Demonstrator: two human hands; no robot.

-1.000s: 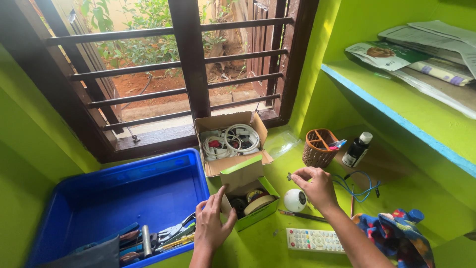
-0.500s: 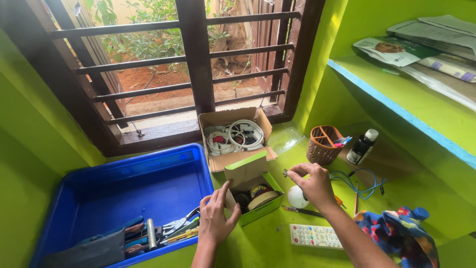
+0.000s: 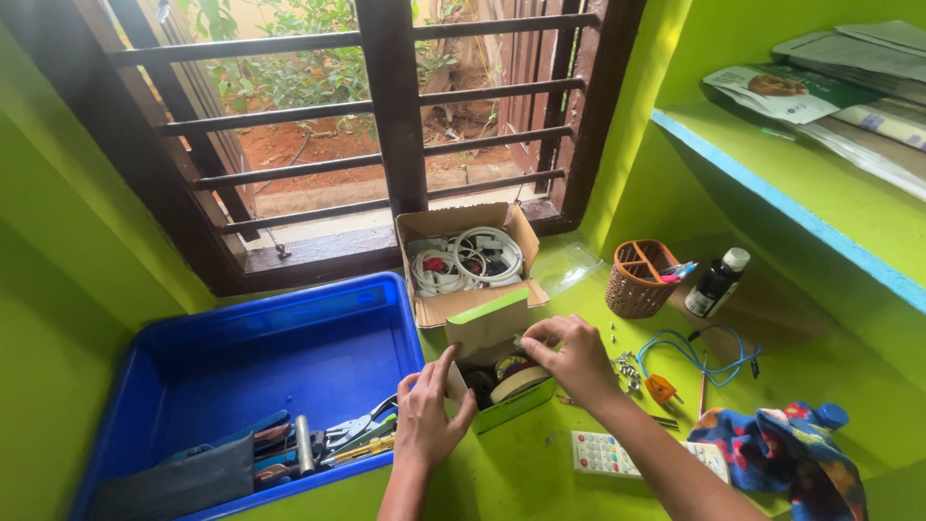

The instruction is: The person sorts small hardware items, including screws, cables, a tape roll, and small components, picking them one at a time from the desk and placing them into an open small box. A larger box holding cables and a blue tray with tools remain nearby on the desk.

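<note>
A small green cardboard box (image 3: 511,405) stands open on the green counter, with rolls of tape (image 3: 516,378) inside it. My left hand (image 3: 429,410) grips the box's left side, thumb against the front and fingers on a pale flap. My right hand (image 3: 577,357) lies over the box's right top edge, its fingertips curled on the raised green flap (image 3: 487,318). Whether anything sits under the right palm is hidden.
A blue plastic tub (image 3: 241,357) with pliers and other tools sits to the left. Behind is a cardboard box of white cables (image 3: 468,256). To the right are a wicker basket (image 3: 637,280), dark bottle (image 3: 716,282), blue cable (image 3: 694,352), orange plug (image 3: 661,389), remote control (image 3: 608,453) and floral cloth (image 3: 781,449).
My right hand moved left from a white round object beside the box onto the box's top edge. My left hand shifted onto the box's side. The view drew closer.
</note>
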